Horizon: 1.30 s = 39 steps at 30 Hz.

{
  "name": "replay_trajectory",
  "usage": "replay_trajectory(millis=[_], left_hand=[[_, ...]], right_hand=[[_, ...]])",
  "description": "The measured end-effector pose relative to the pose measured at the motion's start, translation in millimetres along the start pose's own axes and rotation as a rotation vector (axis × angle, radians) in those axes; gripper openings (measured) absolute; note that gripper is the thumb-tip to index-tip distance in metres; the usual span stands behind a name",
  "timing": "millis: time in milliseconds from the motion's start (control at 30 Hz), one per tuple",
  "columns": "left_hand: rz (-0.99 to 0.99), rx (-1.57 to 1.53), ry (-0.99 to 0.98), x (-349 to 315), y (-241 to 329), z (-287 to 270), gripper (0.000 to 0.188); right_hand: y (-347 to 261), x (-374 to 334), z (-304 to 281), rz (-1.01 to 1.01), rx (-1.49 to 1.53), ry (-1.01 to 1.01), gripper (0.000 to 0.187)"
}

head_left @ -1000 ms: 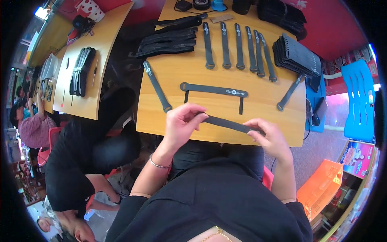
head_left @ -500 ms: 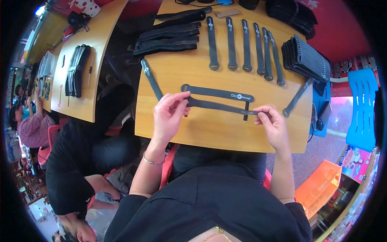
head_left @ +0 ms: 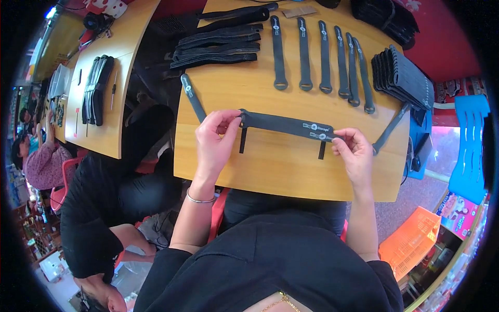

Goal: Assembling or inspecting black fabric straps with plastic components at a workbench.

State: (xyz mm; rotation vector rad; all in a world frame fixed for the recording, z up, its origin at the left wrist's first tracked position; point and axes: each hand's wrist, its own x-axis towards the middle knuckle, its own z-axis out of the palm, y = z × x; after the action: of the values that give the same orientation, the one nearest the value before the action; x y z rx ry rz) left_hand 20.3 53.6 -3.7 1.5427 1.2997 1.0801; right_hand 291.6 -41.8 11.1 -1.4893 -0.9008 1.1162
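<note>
A dark grey hook-and-loop strap (head_left: 280, 126) with a printed end stretches across the near part of the table between my hands, over or against a second matching strap; their overlap hides where one ends. My left hand (head_left: 215, 138) pinches the ringed left end between thumb and fingers. At the other end my right hand (head_left: 354, 151) pinches the printed tip. Two narrow black strips (head_left: 243, 140) stick out toward me from under the straps, one near each end. Another single strap (head_left: 192, 98) lies slanted just beyond my left hand.
Several straps (head_left: 304, 54) lie in a row farther back. Bundled black straps (head_left: 218, 49) are piled at back left, a stack (head_left: 403, 78) at back right. An orange basket (head_left: 410, 242) stands below right. A person (head_left: 93, 208) in black bends over on the left, beside another table (head_left: 106, 140).
The strap between my hands has moved away from me onto the other strap, so the two now overlap instead of lying apart. The left narrow black strip now shows more.
</note>
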Motion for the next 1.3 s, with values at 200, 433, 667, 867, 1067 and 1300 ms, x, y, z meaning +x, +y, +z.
replay_trajectory(millis=[200,433,667,867,1067,1300], left_hand=[[-0.032,0.022,0.017,1.9,-3.7,0.2,0.011],[0.015,0.104,0.036,2.9,-4.2,1.1,0.010],[0.039,0.158,0.064,3.0,-1.4,3.0,0.010],[0.045,0.182,0.064,4.2,1.7,3.5,0.009],[0.039,0.212,0.056,5.0,2.0,3.3,0.010],[0.014,0.226,0.050,7.0,1.4,4.1,0.010]], right_hand=[[-0.5,2.8,3.0,0.033,0.023,0.015,0.017],[2.9,5.3,5.3,0.007,0.037,0.059,0.014],[4.9,8.2,7.6,0.015,0.014,0.089,0.015],[5.3,8.6,8.7,0.025,-0.020,0.098,0.015],[5.6,8.7,9.7,0.028,-0.031,0.102,0.015],[5.8,9.8,10.2,0.031,-0.058,0.109,0.015]])
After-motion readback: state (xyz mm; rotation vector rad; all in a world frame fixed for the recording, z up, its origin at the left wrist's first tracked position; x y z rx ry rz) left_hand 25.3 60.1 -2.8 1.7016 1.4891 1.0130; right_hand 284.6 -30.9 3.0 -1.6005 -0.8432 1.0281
